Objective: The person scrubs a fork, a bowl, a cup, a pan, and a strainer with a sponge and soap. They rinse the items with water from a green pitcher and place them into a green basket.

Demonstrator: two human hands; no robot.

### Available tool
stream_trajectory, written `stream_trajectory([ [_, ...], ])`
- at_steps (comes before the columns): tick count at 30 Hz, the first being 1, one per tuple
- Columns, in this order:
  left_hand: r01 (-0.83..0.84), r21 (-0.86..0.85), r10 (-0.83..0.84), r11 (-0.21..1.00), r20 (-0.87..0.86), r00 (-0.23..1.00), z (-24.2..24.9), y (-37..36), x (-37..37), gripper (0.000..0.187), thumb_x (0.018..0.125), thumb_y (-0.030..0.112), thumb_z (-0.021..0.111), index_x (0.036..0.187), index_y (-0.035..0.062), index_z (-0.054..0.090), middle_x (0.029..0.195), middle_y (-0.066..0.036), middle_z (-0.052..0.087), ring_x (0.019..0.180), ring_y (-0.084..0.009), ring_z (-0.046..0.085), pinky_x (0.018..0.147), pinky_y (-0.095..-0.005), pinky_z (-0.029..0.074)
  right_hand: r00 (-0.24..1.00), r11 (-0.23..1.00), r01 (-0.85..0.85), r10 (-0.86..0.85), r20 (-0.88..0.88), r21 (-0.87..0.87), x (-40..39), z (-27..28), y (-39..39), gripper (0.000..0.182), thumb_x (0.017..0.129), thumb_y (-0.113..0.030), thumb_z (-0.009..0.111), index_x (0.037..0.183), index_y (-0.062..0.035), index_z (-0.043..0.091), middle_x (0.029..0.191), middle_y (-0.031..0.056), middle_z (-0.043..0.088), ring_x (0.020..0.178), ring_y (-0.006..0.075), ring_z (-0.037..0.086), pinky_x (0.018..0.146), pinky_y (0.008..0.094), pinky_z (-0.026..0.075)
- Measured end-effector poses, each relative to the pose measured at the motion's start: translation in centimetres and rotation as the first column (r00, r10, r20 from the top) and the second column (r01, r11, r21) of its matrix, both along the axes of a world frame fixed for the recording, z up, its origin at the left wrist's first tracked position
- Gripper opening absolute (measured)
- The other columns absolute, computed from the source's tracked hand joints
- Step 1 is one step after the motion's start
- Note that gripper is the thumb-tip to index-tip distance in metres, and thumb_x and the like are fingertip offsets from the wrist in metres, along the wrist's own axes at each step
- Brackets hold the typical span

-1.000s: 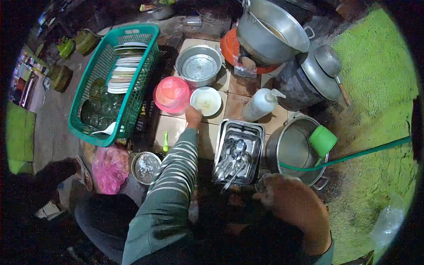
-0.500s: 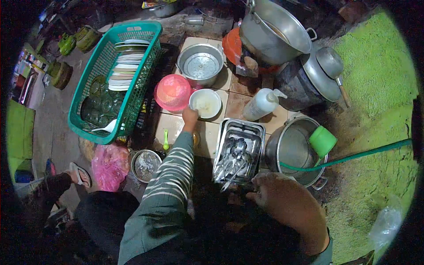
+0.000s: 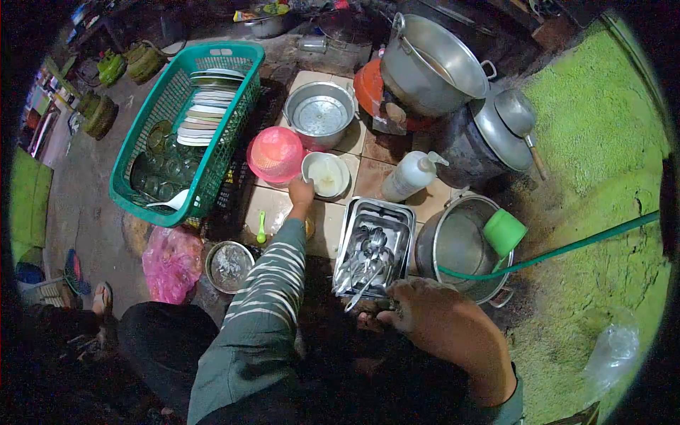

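Observation:
My left hand (image 3: 301, 191) is stretched forward, its fingers closed on the near rim of a white bowl (image 3: 324, 172). The bowl is tilted, with a second pale rim showing at its right side and some cloudy liquid inside. A pink plastic basket (image 3: 274, 152) is close by on the left. My right hand (image 3: 419, 301) is low in front of me, wet or soapy, with curled fingers; whatever they may hold is hidden in shadow. Just beyond it is a rectangular metal tray (image 3: 406, 234) with many spoons and forks (image 3: 368, 258) in it.
A teal basket (image 3: 237, 117) holds plates and glasses at the left. Around the tiles are a metal basin (image 3: 320, 117), a pump bottle (image 3: 411, 176), a large pot (image 3: 432, 67), and a pot (image 3: 460, 244) with a green dipper (image 3: 504, 232) and hose (image 3: 588, 241).
The white bowl has tipped slightly in my left hand, so a rim beneath it shows at the right. My right hand appears a little farther left as the view shifts.

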State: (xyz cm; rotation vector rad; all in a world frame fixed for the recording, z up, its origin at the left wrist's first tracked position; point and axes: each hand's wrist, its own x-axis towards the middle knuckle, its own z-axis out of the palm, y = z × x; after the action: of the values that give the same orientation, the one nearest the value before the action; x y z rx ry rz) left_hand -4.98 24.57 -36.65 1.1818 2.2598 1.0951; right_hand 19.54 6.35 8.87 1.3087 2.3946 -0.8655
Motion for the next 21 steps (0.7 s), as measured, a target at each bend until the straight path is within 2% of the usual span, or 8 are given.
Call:
stream_trajectory([
  [7, -0.016, -0.014, 0.017, 1.000, 0.105, 0.994, -2.0, 1.2, -0.8, 0.027, 0.074, 0.023, 0.060, 0.087, -0.0013, 0.062, 0.079, -0.023, 0.062, 0.079, -0.0404, 0.061, 0.073, -0.0471, 0.047, 1.000, 0.999, 0.009, -0.008, -0.011, 0.045, 0.0, -0.3, -0.1, 0.037, 0.084, -0.032, 0.060, 0.100, 0.0003, 0.057, 0.087, 0.0205, 0.061, 0.086, 0.0356, 0.061, 0.074, 0.0420, 0.048],
  [10, 0.029, -0.025, -0.030, 0.999, -0.035, 0.999, -4.1, 2.6, -1.6, 0.032, 0.075, 0.027, 0.060, 0.088, -0.0028, 0.062, 0.086, -0.025, 0.063, 0.084, -0.0397, 0.061, 0.076, -0.0458, 0.047, 0.998, 0.999, 0.032, -0.031, 0.048, -0.016, -0.4, -0.4, 0.1, 0.038, 0.084, -0.032, 0.060, 0.102, 0.0010, 0.057, 0.087, 0.0209, 0.061, 0.086, 0.0350, 0.061, 0.074, 0.0412, 0.049],
  [12, -0.085, -0.173, 0.133, 0.981, 0.291, 0.947, -2.6, 2.8, -1.0, 0.036, 0.073, 0.027, 0.066, 0.094, -0.0010, 0.061, 0.093, -0.019, 0.064, 0.087, -0.0331, 0.062, 0.082, -0.0418, 0.046, 0.999, 1.000, 0.021, -0.021, 0.050, -0.004, -0.7, -0.3, 0.1, 0.038, 0.084, -0.032, 0.060, 0.102, 0.0014, 0.056, 0.087, 0.0210, 0.061, 0.085, 0.0351, 0.061, 0.073, 0.0411, 0.049],
  [13, -0.084, -0.171, 0.132, 0.982, 0.293, 0.947, -4.7, 3.3, -1.0, 0.036, 0.073, 0.027, 0.066, 0.094, -0.0010, 0.061, 0.093, -0.019, 0.064, 0.087, -0.0331, 0.062, 0.082, -0.0418, 0.046, 0.999, 1.000, 0.012, -0.012, 0.053, 0.009, -0.8, -0.2, 0.2, 0.038, 0.083, -0.031, 0.060, 0.102, 0.0018, 0.056, 0.086, 0.0211, 0.060, 0.085, 0.0352, 0.061, 0.073, 0.0410, 0.049],
  [15, 0.075, -0.129, -0.037, 0.989, 0.274, 0.961, -11.2, 4.7, -0.5, 0.041, 0.070, 0.024, 0.068, 0.099, -0.0024, 0.058, 0.101, -0.018, 0.063, 0.094, -0.0324, 0.061, 0.085, -0.0406, 0.046, 0.998, 0.998, -0.053, 0.052, 0.018, 0.038, -0.4, -0.6, 0.3, 0.038, 0.083, -0.031, 0.060, 0.102, 0.0020, 0.056, 0.086, 0.0210, 0.060, 0.084, 0.0351, 0.062, 0.072, 0.0410, 0.049],
  [16, -0.112, -0.205, 0.161, 0.972, 0.239, 0.958, -8.4, 4.0, 1.4, 0.049, 0.067, 0.010, 0.068, 0.108, -0.0084, 0.049, 0.097, -0.026, 0.062, 0.097, -0.0366, 0.061, 0.086, -0.0386, 0.047, 0.993, 0.991, -0.116, 0.117, -0.016, 0.063, -0.2, -0.8, 0.4, 0.039, 0.083, -0.031, 0.060, 0.103, 0.0022, 0.055, 0.086, 0.0209, 0.060, 0.084, 0.0351, 0.062, 0.072, 0.0410, 0.049],
  [19, -0.212, -0.097, 0.231, 0.973, 0.299, 0.926, -5.1, 2.3, 3.7, 0.048, 0.069, 0.007, 0.063, 0.112, -0.0058, 0.048, 0.100, -0.025, 0.062, 0.101, -0.0344, 0.059, 0.086, -0.0376, 0.047, 0.999, 0.996, -0.053, 0.054, -0.006, 0.066, -0.4, -0.3, 0.3, 0.039, 0.083, -0.031, 0.060, 0.103, 0.0017, 0.055, 0.086, 0.0210, 0.060, 0.083, 0.0353, 0.062, 0.072, 0.0417, 0.049],
  [21, -0.161, -0.119, 0.186, 0.980, 0.241, 0.953, -5.8, 2.5, 3.6, 0.043, 0.071, 0.003, 0.057, 0.113, -0.0015, 0.049, 0.101, -0.024, 0.061, 0.100, -0.0336, 0.060, 0.086, -0.0379, 0.047, 0.999, 0.998, -0.044, 0.044, 0.008, 0.045, 0.0, -0.4, 0.2, 0.038, 0.083, -0.031, 0.059, 0.102, 0.0015, 0.055, 0.086, 0.0211, 0.060, 0.082, 0.0355, 0.062, 0.071, 0.0423, 0.049],
])
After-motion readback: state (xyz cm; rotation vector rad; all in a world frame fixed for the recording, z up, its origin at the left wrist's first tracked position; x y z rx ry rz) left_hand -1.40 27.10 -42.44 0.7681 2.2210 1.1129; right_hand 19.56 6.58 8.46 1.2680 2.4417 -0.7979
